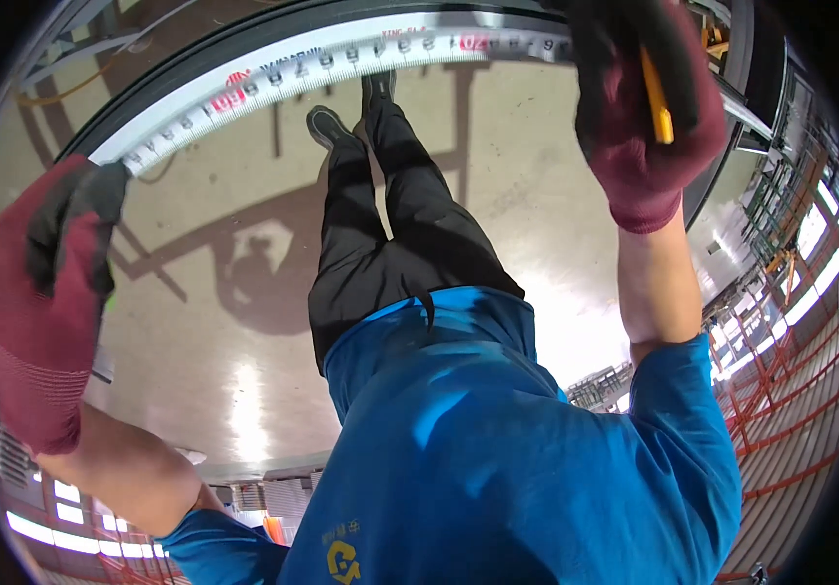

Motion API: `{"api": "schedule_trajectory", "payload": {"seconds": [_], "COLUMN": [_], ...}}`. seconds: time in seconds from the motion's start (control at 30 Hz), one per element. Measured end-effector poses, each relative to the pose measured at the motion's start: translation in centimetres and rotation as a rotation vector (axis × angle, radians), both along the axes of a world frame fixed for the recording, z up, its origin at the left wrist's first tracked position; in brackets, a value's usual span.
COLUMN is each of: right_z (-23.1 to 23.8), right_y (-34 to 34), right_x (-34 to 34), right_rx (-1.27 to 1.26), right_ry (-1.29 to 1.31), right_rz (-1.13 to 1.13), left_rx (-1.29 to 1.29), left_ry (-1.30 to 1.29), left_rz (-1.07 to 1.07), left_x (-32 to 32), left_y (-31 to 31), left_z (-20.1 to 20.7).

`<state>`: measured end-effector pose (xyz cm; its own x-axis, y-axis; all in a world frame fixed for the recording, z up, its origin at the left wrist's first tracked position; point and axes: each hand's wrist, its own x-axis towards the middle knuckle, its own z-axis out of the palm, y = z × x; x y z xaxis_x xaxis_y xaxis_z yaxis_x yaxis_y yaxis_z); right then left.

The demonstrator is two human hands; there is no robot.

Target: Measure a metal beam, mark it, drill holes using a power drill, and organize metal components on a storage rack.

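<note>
A white steel tape measure blade stretches in front of me along a dark bar, bowed by the lens. My left hand, in a maroon glove with black-coated fingers, is closed on the blade's left end, thumb and fingers pressed together there. The tape's case does not show. At the blade's right end is my right hand, gloved the same way, its fingers curled round a slim yellow pencil-like stick. Whether it also grips the tape is hidden by the glove.
Below the bar lies a pale floor with shadows, and my feet in dark shoes stand on it. Red railings and stacked racks are off to the right. More framing sits at the far left.
</note>
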<state>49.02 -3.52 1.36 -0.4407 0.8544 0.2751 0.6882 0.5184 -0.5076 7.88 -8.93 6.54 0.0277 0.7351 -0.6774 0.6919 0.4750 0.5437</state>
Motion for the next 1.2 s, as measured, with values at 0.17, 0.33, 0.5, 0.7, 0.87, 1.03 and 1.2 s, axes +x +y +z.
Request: {"api": "schedule_trajectory", "payload": {"seconds": [0.17, 0.33, 0.5, 0.7, 0.87, 1.03, 1.2], "right_z": [1.2, 7.4, 10.5, 12.6, 11.5, 9.4, 5.6], "right_y": [-0.5, 0.1, 1.5, 2.5, 3.5, 6.8, 14.6], "right_x": [9.3, 12.5, 6.5, 0.5, -3.4, -8.4, -13.1], "right_rx": [0.136, 0.052, -0.09, 0.147, -0.193, -0.444, -0.514], "right_ry": [-0.135, -0.34, -0.245, 0.14, 0.354, 0.364, 0.381], "right_rz": [-0.036, -0.023, 0.374, 0.517, 0.384, 0.289, 0.195], "left_rx": [0.21, 0.147, -0.129, 0.117, 0.128, 0.316, 0.266], "left_ry": [-0.148, -0.188, -0.314, -0.654, -0.695, -0.799, -1.19], "left_rz": [-0.229, -0.307, -0.198, 0.251, 0.691, 0.766, 0.853], "left_x": [2.6, 8.3, 17.9, 18.9, 17.7, 15.8, 12.5], "left_y": [-1.1, -2.5, 0.2, -0.8, 2.4, 6.9, 15.6], "left_z": [-1.2, 0.3, 3.5, 1.8, 4.0, 0.5, -1.8]}}
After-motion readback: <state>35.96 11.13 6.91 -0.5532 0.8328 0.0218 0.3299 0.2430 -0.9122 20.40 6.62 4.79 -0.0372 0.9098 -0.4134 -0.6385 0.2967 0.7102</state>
